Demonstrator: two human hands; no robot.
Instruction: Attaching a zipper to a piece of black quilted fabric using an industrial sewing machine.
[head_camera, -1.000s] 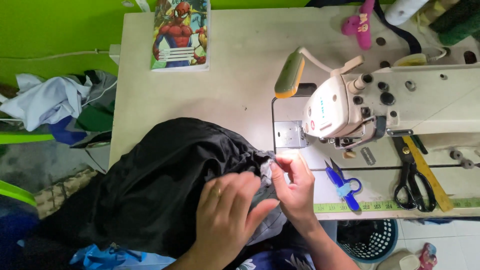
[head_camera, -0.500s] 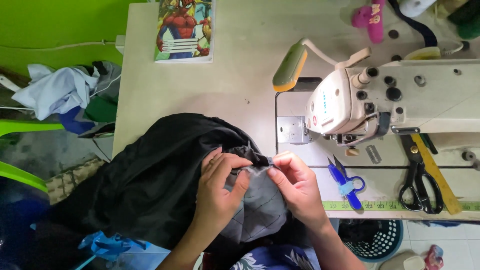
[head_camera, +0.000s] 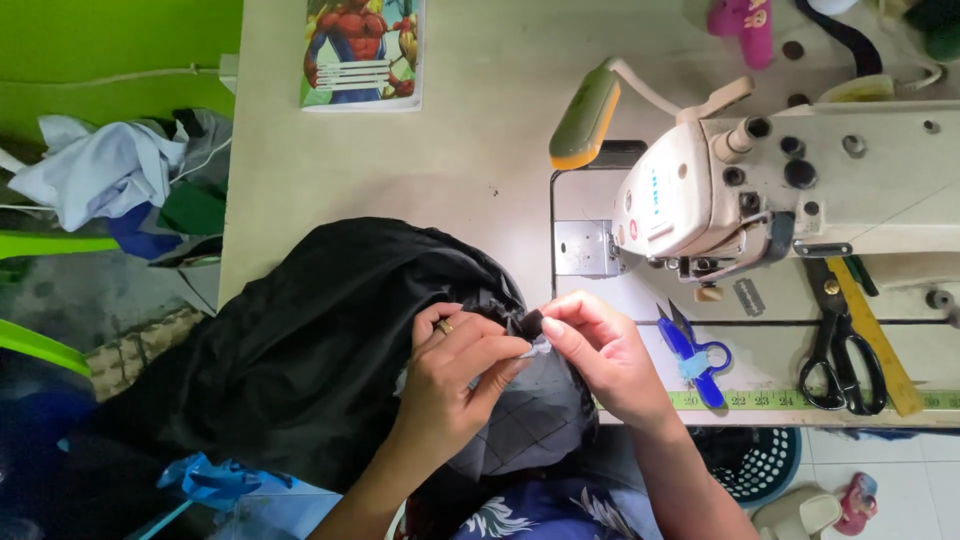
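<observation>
A bundle of black fabric lies over the near edge of the sewing table and into my lap; a grey quilted part shows below my hands. My left hand, a ring on one finger, pinches a fold of the cloth. My right hand pinches the same fold from the other side, fingertips meeting at a small black tab. Both hands sit just left of the sewing machine.
Small blue thread snips, black scissors and a yellow ruler lie right of my hands. A comic-cover notebook lies at the table's far side. Loose clothes are piled left; a basket stands below.
My hands have come together on the fabric edge, and my left hand has turned from lying flat on the cloth to pinching it. The grey quilted part now shows.
</observation>
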